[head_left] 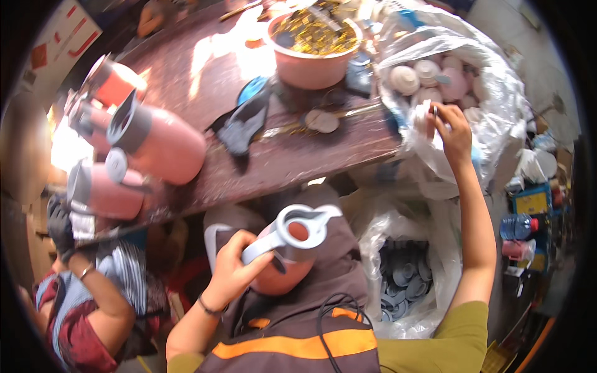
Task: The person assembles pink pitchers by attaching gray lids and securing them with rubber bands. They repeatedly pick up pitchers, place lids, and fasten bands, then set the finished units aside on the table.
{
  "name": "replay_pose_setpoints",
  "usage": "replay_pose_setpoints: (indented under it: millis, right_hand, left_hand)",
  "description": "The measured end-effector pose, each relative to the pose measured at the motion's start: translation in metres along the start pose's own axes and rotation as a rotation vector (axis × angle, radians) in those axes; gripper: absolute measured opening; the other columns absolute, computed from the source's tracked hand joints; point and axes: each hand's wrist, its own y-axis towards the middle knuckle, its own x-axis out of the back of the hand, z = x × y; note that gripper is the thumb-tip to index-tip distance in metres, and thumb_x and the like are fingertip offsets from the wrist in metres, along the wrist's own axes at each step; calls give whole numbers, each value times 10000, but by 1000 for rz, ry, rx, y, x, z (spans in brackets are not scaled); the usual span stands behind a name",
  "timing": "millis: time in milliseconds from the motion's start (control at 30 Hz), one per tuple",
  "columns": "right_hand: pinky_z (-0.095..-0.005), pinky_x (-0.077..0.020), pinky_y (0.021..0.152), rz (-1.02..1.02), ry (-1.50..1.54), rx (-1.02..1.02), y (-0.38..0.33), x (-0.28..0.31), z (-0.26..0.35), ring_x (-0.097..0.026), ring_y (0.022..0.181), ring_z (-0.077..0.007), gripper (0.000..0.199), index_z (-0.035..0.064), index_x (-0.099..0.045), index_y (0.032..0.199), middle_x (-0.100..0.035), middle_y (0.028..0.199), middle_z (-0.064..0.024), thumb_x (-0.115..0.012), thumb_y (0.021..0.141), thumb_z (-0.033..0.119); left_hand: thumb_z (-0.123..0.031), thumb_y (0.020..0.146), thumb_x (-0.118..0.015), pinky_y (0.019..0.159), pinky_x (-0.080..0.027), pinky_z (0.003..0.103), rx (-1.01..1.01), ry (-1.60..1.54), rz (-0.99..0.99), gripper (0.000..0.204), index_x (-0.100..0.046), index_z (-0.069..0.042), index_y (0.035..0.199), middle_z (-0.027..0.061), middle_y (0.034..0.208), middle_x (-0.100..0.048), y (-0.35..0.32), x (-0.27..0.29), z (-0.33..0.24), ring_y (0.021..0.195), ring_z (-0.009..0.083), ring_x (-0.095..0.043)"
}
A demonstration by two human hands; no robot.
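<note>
My left hand (231, 264) is wrapped round the grey handle of a pink jug (287, 273). The jug rests tilted on my lap. Its grey spouted rim faces up, and its mouth has no lid. At the table's right end, my right hand (455, 130) pinches a small pale pink stopper (425, 121) between thumb and fingers. It is over the near edge of a clear plastic bag (497, 68), where several round pale pink stoppers (428, 71) are heaped. Blur hides the finer detail of the held stopper.
Several pink-and-grey jugs (166, 146) stand or lie at the table's left. A pink tub (311, 69) of yellow scraps and a grey cloth-like piece (242, 127) are on the table. Grey lids (404, 276) fill a bag below. A co-worker's gloved hand (60, 227) is at far left.
</note>
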Motion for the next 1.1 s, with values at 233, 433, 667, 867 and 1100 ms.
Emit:
replay_pose_setpoints:
  millis: [233, 433, 667, 867, 1100]
  right_hand:
    - [-416, -451, 883, 379, 424, 530, -94, -33, 181, -593, 942, -240, 298, 162, -701, 935, -624, 916, -25, -796, 673, 265]
    - [-463, -426, 970, 580, 841, 500, -127, -64, 193, -530, 1164, -357, 435, 95, -650, 1127, -545, 1274, -148, -747, 740, 270]
    - [-458, -435, 944, 436, 789, 696, -147, -70, 206, -576, 1100, -330, 408, 76, -638, 1119, -612, 1179, -130, -641, 761, 272]
    - [-351, -371, 1027, 606, 825, -608, -178, -110, 186, -480, 1227, -272, 566, -14, -471, 1338, -498, 1313, -199, -599, 906, 329]
    - [-496, -333, 1054, 794, 373, 547, -130, -15, 198, -380, 1322, -419, 912, 131, -413, 1418, -279, 1490, -242, -791, 672, 495]
  left_hand:
    - [-163, 792, -747, 704, -457, 248, -94, 13, 70, 262, -619, 0, 953, 50, 833, -636, -6, -19, -7, 779, 97, -575]
    - [-143, 765, -773, 710, -477, 253, -186, 7, 64, 287, -637, 6, 970, 70, 845, -653, -22, -16, 6, 779, 113, -607]
    - [-283, 730, -790, 636, -501, 315, -208, 62, 103, 327, -645, -7, 830, 143, 741, -640, -17, -5, 27, 672, 229, -642]
    - [-241, 816, -667, 697, -508, 435, -330, 202, 304, 343, -578, -49, 1087, 166, 867, -627, -49, -86, 28, 814, 349, -638]
    - [-178, 735, -736, 626, -472, 286, -251, -96, 309, 212, -668, -15, 852, 109, 712, -636, -4, 39, 33, 642, 154, -602]
